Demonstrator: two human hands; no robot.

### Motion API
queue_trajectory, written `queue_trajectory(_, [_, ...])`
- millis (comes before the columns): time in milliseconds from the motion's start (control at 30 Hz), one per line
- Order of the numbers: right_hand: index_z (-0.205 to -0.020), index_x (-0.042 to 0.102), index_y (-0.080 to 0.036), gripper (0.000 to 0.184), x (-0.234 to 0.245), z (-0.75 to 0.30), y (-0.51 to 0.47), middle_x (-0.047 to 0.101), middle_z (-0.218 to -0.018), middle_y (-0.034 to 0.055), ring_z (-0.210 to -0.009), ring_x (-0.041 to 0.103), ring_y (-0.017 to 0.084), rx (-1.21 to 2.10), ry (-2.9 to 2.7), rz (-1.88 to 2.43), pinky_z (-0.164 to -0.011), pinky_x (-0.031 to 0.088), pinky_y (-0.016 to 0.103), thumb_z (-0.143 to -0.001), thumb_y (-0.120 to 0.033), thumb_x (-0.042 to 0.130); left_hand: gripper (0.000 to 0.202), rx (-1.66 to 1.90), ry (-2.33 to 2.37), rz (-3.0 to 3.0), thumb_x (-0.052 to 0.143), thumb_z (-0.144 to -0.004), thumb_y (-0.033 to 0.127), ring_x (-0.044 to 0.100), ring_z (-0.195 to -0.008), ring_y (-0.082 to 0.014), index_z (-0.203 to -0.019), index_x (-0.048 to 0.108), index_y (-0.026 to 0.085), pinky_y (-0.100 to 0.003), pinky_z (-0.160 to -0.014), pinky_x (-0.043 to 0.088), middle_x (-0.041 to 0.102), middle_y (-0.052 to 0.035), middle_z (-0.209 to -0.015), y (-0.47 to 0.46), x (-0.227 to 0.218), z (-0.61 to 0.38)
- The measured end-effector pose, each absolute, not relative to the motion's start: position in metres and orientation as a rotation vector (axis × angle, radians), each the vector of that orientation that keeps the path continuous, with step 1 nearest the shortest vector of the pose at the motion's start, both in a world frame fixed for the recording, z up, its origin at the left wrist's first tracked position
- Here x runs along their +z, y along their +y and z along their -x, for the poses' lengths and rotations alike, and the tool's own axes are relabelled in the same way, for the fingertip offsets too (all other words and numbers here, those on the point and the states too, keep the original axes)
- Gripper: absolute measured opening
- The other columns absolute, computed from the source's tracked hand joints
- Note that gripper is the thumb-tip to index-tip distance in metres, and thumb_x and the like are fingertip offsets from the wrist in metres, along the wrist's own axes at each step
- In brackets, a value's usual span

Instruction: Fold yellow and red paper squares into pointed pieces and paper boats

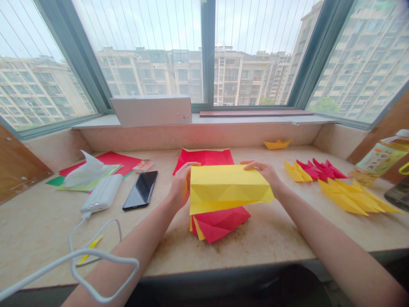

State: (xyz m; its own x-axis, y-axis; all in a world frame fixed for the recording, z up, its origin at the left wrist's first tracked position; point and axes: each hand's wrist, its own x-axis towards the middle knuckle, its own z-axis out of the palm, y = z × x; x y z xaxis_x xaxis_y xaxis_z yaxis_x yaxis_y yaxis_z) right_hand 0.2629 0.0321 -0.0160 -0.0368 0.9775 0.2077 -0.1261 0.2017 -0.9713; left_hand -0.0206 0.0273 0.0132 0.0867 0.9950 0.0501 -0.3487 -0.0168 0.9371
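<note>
A folded yellow paper sheet (226, 187) is held up above the marble counter (275, 234). My left hand (180, 185) grips its left edge, fingers curled over the top corner. My right hand (265, 170) pinches its upper right corner. Under the yellow sheet lies a stack of creased red paper (220, 224) with yellow edges showing, and a flat red sheet (206, 157) lies behind it.
A black phone (141, 190), a white power bank (102, 194) with cable, a tissue (86, 170) and coloured sheets lie at the left. Folded yellow pieces (354, 198), red pieces (319, 169) and a yellow paper boat (277, 144) sit right. A bottle (381, 155) stands far right.
</note>
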Motion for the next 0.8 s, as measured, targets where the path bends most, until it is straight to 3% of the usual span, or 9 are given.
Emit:
queue_trajectory(167, [-0.071, 0.078, -0.022, 0.015, -0.016, -0.262, 0.032, 0.071, -0.115, 0.0067, -0.083, 0.07, 0.021, 1.106, -1.243, 0.957, -0.066, 0.056, 0.031, -0.059, -0.029, 0.084, 0.04, 1.194, 0.832, -0.988, 0.06, -0.08, 0.047, 0.069, -0.071, -0.0229, -0.103, 0.067, 0.015, -0.03, -0.061, 0.052, 0.073, -0.0066, -0.082, 0.029, 0.008, 0.021])
queue_trajectory(400, [-0.072, 0.077, -0.022, 0.019, -0.014, -0.261, 0.03, 0.069, -0.12, 0.006, -0.076, 0.071, 0.02, 1.112, -1.195, 0.98, -0.066, 0.056, 0.032, -0.056, -0.028, 0.086, 0.042, 1.122, 0.888, -1.125, 0.073, -0.073, 0.03, 0.069, -0.071, -0.0173, -0.112, 0.064, 0.016, -0.024, -0.06, 0.051, 0.073, -0.0053, -0.086, 0.032, 0.0, 0.023])
queue_trajectory(500, [-0.1, 0.076, -0.027, 0.038, -0.014, -0.26, 0.032, 0.074, -0.107, 0.0043, -0.078, 0.072, 0.022, 1.174, -1.144, 0.957, -0.068, 0.057, 0.033, -0.064, -0.033, 0.084, 0.046, 1.114, 0.911, -1.205, 0.076, -0.073, 0.029, 0.069, -0.071, -0.0176, -0.115, 0.061, 0.018, -0.024, -0.056, 0.051, 0.073, -0.0052, -0.086, 0.034, -0.004, 0.024])
queue_trajectory(600, [-0.133, 0.057, -0.032, 0.054, -0.013, -0.26, 0.032, 0.076, -0.105, 0.0045, -0.086, 0.074, 0.024, 1.211, -1.129, 0.954, -0.072, 0.059, 0.037, -0.084, -0.051, 0.066, 0.045, 1.184, 0.938, -1.26, 0.075, -0.076, 0.033, 0.068, -0.067, -0.0174, -0.115, 0.06, 0.018, -0.023, -0.053, 0.05, 0.071, -0.0032, -0.079, 0.037, -0.009, 0.025])
queue_trajectory(700, [-0.136, 0.055, -0.03, 0.056, -0.012, -0.26, 0.029, 0.074, -0.115, 0.0081, -0.099, 0.073, 0.028, 1.393, -1.212, 0.908, -0.08, 0.06, 0.042, -0.092, -0.064, 0.049, 0.044, 1.3, 0.954, -1.259, 0.074, -0.076, 0.032, 0.068, -0.066, -0.0164, -0.115, 0.06, 0.019, -0.022, -0.054, 0.05, 0.068, -0.0002, -0.072, 0.041, -0.013, 0.026])
queue_trajectory(800, [-0.132, 0.059, -0.03, 0.05, -0.012, -0.257, 0.025, 0.074, -0.117, 0.0077, -0.103, 0.072, 0.029, 1.513, -1.313, 0.865, -0.084, 0.06, 0.042, -0.087, -0.052, 0.066, 0.045, 1.387, 0.95, -1.225, 0.075, -0.076, 0.032, 0.069, -0.067, -0.0162, -0.116, 0.058, 0.02, -0.023, -0.059, 0.052, 0.068, 0.0009, -0.072, 0.043, -0.011, 0.026])
